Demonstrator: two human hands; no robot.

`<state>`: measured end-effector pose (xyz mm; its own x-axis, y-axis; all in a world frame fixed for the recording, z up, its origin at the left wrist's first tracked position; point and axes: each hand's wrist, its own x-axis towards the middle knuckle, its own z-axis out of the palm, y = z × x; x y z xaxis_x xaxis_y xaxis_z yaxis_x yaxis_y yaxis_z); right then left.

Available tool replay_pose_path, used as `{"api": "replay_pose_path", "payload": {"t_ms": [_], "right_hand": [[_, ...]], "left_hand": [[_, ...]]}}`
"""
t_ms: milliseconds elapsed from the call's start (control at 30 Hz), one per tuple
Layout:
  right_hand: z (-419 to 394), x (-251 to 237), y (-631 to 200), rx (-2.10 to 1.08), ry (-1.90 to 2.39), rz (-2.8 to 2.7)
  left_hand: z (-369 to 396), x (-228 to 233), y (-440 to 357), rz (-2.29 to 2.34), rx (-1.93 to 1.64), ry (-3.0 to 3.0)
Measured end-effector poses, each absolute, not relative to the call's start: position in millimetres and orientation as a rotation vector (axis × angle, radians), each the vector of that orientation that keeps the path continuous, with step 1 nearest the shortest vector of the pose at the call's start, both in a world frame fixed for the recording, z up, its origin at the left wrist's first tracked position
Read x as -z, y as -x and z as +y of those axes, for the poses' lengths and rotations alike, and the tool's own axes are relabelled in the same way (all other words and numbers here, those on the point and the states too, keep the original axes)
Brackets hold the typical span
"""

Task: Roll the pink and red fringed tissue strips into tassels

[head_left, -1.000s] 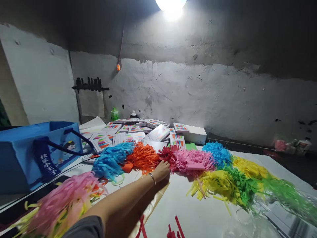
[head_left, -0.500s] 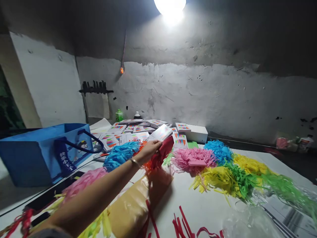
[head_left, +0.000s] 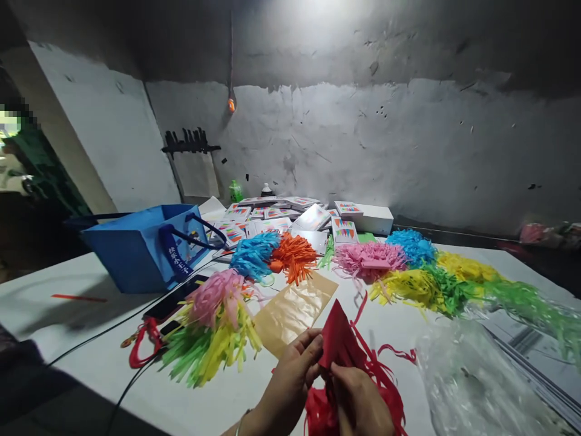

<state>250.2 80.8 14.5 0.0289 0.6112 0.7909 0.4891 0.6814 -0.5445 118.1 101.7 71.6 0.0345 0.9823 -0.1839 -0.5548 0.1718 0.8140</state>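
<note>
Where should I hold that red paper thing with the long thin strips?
Probably pinch the red fringed paper by its flat, uncut part, coming from the left: that smooth side faces the left hand, while the loose strips trail toward the right.

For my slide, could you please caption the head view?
Left hand and right hand hold red streamers over white table.

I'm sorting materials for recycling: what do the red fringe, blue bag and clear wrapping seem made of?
Red fringe: matte, probably thin paper, perhaps fabric; straight edges, curling strips.
Blue bag: smooth, likely stiff card; crisp creases, flat sides.
Clear wrapping: glossy, seemingly thin plastic; see-through, crinkled highlights.
</note>
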Motion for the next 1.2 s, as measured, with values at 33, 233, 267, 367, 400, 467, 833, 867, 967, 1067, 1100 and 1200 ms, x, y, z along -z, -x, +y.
{"api": "replay_pose_path", "payload": {"t_ms": [33,233,267,367,400,467,833,867,967,1067,1100,1200], "right_hand": [[80,-12,-247,-0.176,0.918,-1.558],[88,-12,-257,-0.813,1.246,-1.341],[92,-13,-260,-0.87,1.282,-1.34],[102,-17,-265,-0.93,1.304,-1.381],[105,-18,-264,-0.946,1.299,-1.402],[107,-22,-262,-0.958,1.298,-1.436],[120,-35,-277,-0.623,1.24,-1.549],[121,-37,-278,-0.597,1.205,-1.6],[125,-45,-279,-0.699,1.103,-1.776],[131,-54,-278,-0.871,1.137,-1.766],[134,-56,-278,-0.917,1.162,-1.733],[143,-58,-279,-1.086,1.197,-1.599]], "left_hand": [[99,-66,-118,0.857,-1.322,-0.628],[87,-27,-115,0.917,-1.333,-0.802],[86,-22,-115,0.934,-1.327,-0.827],[87,-15,-115,0.965,-1.3,-0.875],[88,-14,-116,0.977,-1.292,-0.884],[91,-16,-116,0.996,-1.283,-0.899],[102,-28,-105,1.198,-1.306,-1.402],[102,-28,-104,1.203,-1.291,-1.486],[105,-24,-99,1.162,-1.252,-1.759],[112,-13,-92,1.104,-1.323,-2.093],[114,-9,-89,1.089,-1.354,-2.206],[120,-4,-83,1.1,-1.408,-2.478]]}}
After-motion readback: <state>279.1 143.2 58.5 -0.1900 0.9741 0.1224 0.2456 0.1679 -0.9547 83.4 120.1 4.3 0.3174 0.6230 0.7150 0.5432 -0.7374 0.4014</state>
